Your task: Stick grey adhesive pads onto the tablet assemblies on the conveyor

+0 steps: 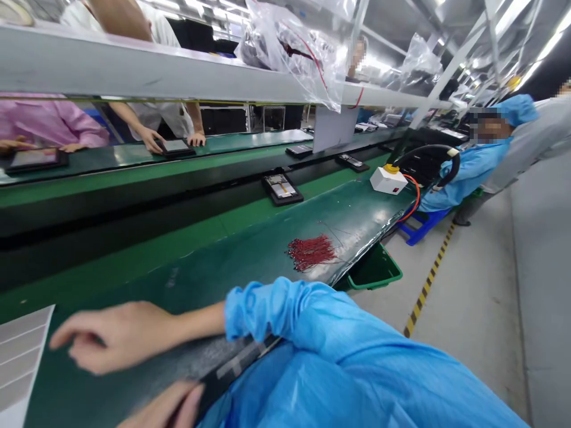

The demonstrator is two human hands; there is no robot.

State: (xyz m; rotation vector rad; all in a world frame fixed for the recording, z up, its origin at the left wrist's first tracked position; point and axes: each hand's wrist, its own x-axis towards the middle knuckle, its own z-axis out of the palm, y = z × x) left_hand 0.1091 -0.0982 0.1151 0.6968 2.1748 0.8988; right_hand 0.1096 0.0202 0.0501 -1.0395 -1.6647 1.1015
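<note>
My right hand (111,336) reaches out of a blue sleeve (276,309) across the dark green mat (250,255). Its index finger is stretched forward, the other fingers are loosely bent, and nothing is in it. At the bottom edge only part of my left hand (167,407) shows, its fingers pressed together against the end of a dark flat panel (232,368) with grey strips. That panel lies on the mat, partly under my sleeve. A bundle of thin red wires (312,251) lies on the mat farther along, well away from both hands.
A white ribbed tray (20,351) sits at the left edge. An opened tablet (282,189) rides the green belt. A white box with a yellow knob (388,179) is at the mat's end, a green bin (375,270) below. Other workers' hands (151,139) hold tablets opposite; a seated person in blue (473,169) is farther along.
</note>
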